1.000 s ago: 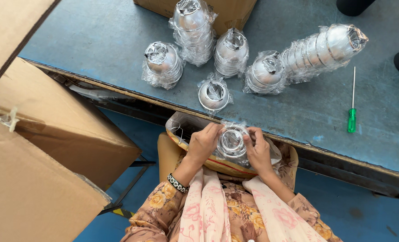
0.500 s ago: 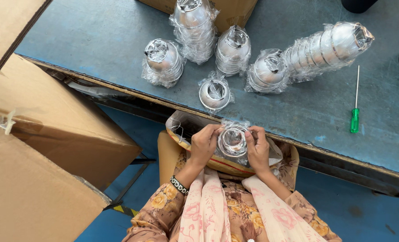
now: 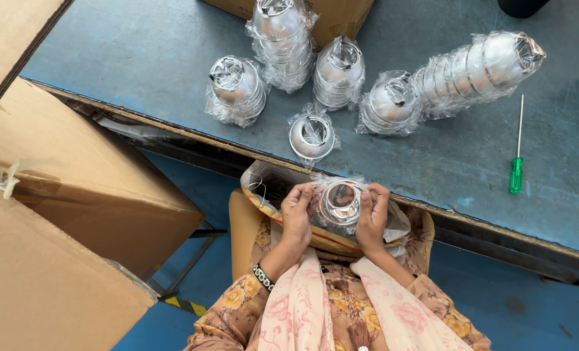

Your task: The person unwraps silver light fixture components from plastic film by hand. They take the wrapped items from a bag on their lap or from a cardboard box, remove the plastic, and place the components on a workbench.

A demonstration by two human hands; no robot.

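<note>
My left hand (image 3: 296, 212) and my right hand (image 3: 373, 216) hold a small shiny metal bowl (image 3: 339, 200) between them, wrapped in clear plastic, its mouth facing up at me. Both hands grip its sides, just below the near edge of the blue-grey table (image 3: 140, 71). Under my hands, an open bag (image 3: 270, 185) with more plastic rests on my lap. Directly ahead on the table lies a single wrapped bowl (image 3: 311, 136).
Several plastic-wrapped stacks of metal bowls (image 3: 280, 39) stand on the table, one long stack (image 3: 478, 68) lying on its side. A green-handled screwdriver (image 3: 516, 162) lies at the right. Large cardboard boxes (image 3: 62, 195) stand to my left, another box (image 3: 341, 13) at the table's far side.
My hands have turned the wrapped bowl slightly and drawn closer around it; the view has shifted a little. Nothing on the table has moved.
</note>
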